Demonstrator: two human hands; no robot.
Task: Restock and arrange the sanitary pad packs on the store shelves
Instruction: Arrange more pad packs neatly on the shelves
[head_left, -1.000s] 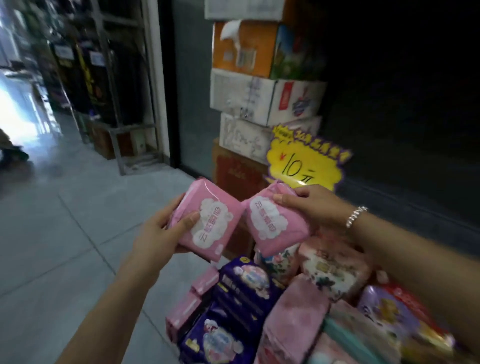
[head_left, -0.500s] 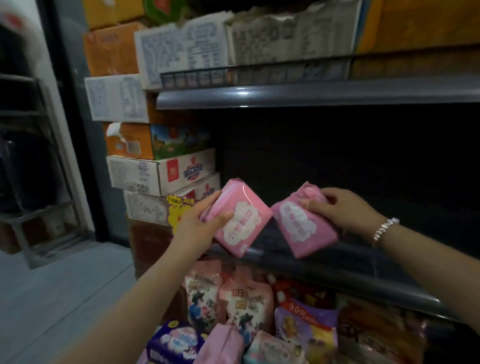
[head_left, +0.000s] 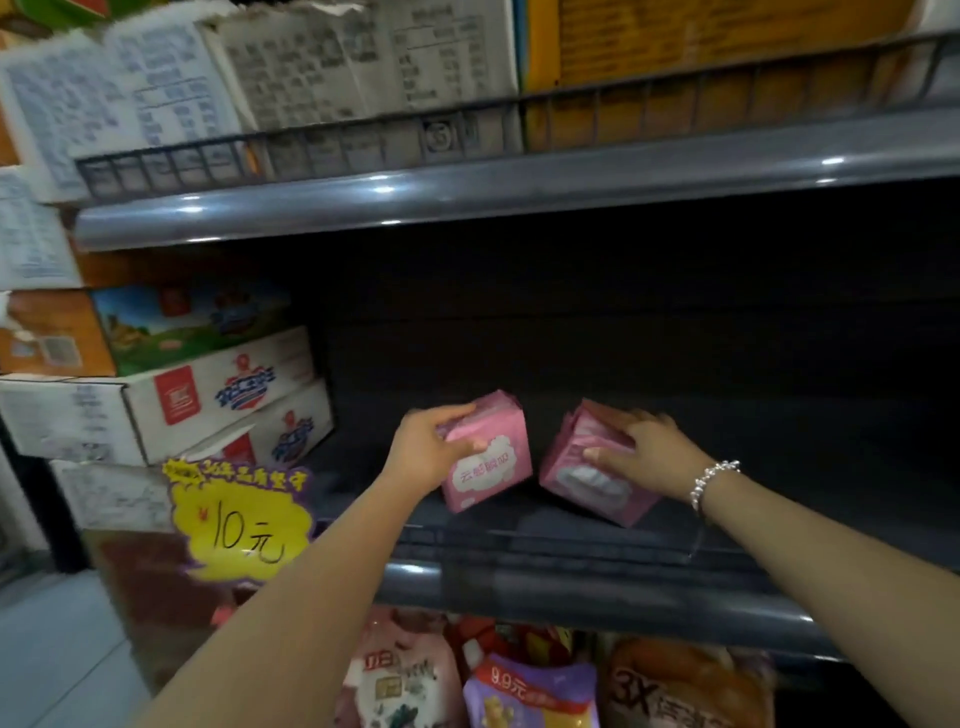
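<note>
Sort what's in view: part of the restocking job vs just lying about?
Job: left pink pack in left hand; right pink pack under right hand; dark shelf.
Lying about: yellow price sign; stacked cartons; bagged goods below.

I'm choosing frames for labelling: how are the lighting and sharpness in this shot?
Head view: the dark grey shelf recess is dim, its back nearly black; glare spots dot the upper shelf's rounded front rail; the right hand is motion-blurred, and the pink pad pack under it is soft; wide-angle distortion bends the shelf edges.
</note>
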